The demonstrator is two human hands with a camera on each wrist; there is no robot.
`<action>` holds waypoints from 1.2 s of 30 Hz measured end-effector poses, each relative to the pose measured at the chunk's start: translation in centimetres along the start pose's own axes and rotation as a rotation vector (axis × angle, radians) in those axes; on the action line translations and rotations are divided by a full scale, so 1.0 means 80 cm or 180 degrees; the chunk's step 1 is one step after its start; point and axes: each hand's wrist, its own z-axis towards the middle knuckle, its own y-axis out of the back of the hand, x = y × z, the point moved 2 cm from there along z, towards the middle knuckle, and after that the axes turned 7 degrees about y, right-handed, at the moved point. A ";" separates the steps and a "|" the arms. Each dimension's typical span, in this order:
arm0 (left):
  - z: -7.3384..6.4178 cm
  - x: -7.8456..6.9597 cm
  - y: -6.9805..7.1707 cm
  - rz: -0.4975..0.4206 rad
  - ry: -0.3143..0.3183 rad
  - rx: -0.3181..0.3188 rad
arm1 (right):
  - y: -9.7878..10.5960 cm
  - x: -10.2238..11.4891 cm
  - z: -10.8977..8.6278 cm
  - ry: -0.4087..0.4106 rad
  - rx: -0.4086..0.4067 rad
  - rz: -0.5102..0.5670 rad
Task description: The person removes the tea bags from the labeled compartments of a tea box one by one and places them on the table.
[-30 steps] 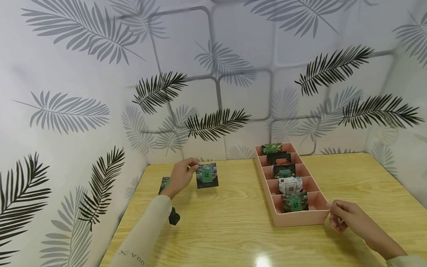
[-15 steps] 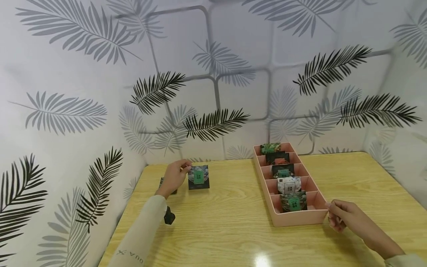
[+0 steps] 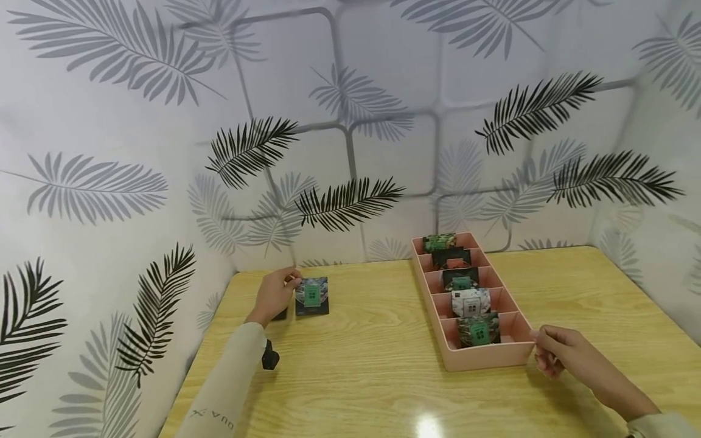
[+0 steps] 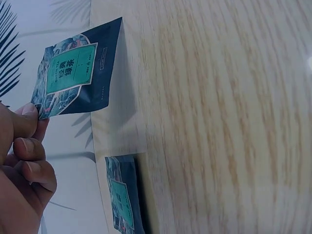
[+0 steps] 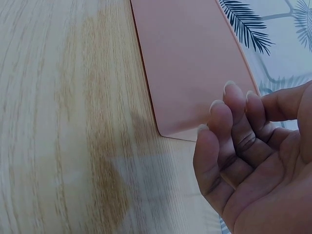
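In the head view my left hand (image 3: pixel 274 295), over the back left of the table, pinches a dark tea sachet (image 3: pixel 312 296) with a green label by its upper corner. The left wrist view shows this tea sachet (image 4: pixel 73 70) tilted above the tabletop, between thumb and forefinger. A second green-labelled sachet (image 4: pixel 122 195) lies on the table beneath, mostly hidden by my hand in the head view. My right hand (image 3: pixel 566 353) pinches the near right corner of a pink divided box (image 3: pixel 490 359), other fingers curled under. The right wrist view shows that hand (image 5: pixel 253 146) against the box wall (image 5: pixel 190 58).
The box's compartments hold several sachets in a row: a green one (image 3: pixel 440 243) at the back, dark ones, a white one (image 3: pixel 471 303) and a green-labelled one (image 3: pixel 479 331) in front. Behind the wooden table (image 3: pixel 361 365) stands a leaf-patterned wall (image 3: pixel 383 152).
My left hand has moved left and slightly down with the tea sachet, which has come nearer the second sachet. The right hand stays at the box corner.
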 end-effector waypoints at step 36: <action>0.008 0.024 -0.024 0.0777 0.0377 0.0109 | 0.001 -0.001 -0.003 -0.0050 -0.0072 0.0034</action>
